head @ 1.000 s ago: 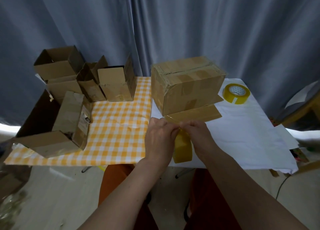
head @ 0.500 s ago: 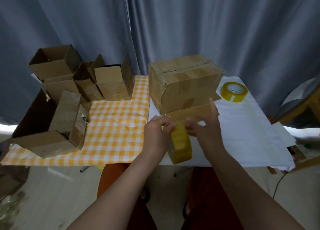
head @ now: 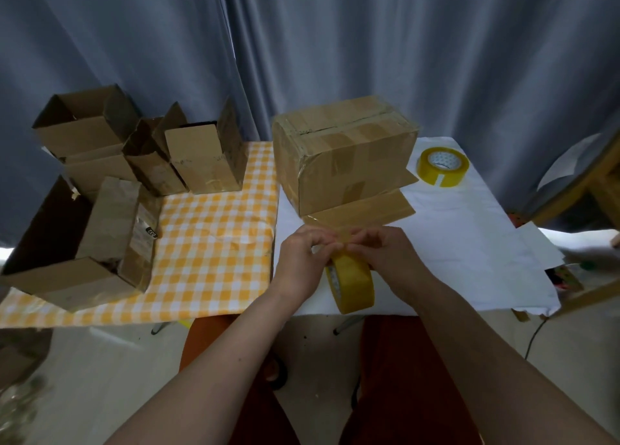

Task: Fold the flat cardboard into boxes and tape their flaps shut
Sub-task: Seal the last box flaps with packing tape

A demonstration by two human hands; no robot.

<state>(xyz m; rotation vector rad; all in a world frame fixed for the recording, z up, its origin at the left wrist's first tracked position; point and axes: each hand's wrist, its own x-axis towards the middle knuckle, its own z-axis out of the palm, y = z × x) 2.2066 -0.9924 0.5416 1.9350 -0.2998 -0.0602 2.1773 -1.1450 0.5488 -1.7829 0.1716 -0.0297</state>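
Head view. Left hand [head: 302, 263] grips the tape roll [head: 352, 282] at the table's near edge; right hand [head: 391, 258] pinches the tape end at the top of the roll. Half a second ago the right fingers were spread and lifted off the roll; now they have closed on it. Judgement: free end located, pull-off comes next. The box [head: 345, 153] sits mid-table on the white sheet [head: 469, 243], top seam taped, near bottom flap [head: 362, 211] lying open. Spare roll [head: 442, 167] by the far right corner.
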